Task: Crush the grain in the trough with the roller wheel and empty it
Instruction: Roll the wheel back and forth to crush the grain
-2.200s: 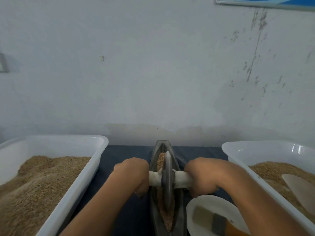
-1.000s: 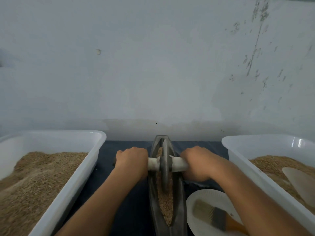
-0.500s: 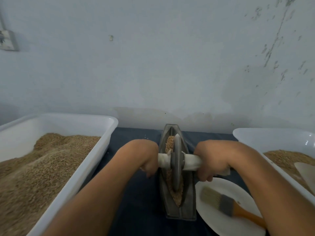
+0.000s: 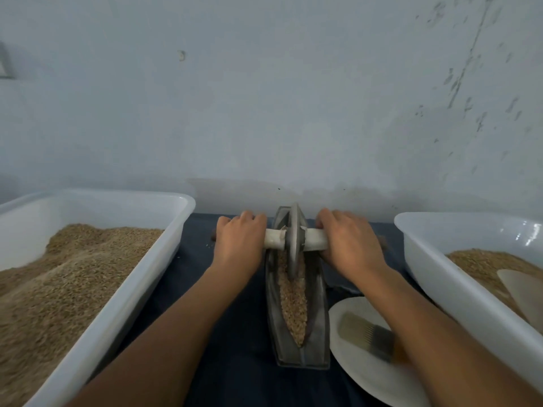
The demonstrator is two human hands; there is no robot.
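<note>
Between the two white tubs we have the metal trough (image 4: pixel 296 327) lying lengthwise on the dark cloth (image 4: pixel 229 371), its far tip near the wall (image 4: pixel 264 98). We grip the white axle (image 4: pixel 316 241) of the roller wheel (image 4: pixel 293 239) on either side: our left hand (image 4: pixel 239 245) curls its fingers over one end, our right hand (image 4: pixel 349 246) over the other, so the load falls evenly and the disc stands upright in the groove. At this instant the wheel sits at the far end, with the grain (image 4: pixel 292 298) lying exposed along the near stretch of the channel. The left tub (image 4: pixel 141 277) and right tub (image 4: pixel 440 274) flank us within easy reach (we judge one of them receives the crushed batch, though we cannot tell which). A brush (image 4: pixel 364 333) waits on a white plate (image 4: pixel 367 374) just beside the trough, likely for sweeping out the residue.

Our fingertips are tucked beyond the axle, out of sight. Our right forearm covers the brush handle, and a pale scoop (image 4: pixel 523 292) in the right tub is cut off by the frame edge. How finely the grain is crushed is hard to make out.
</note>
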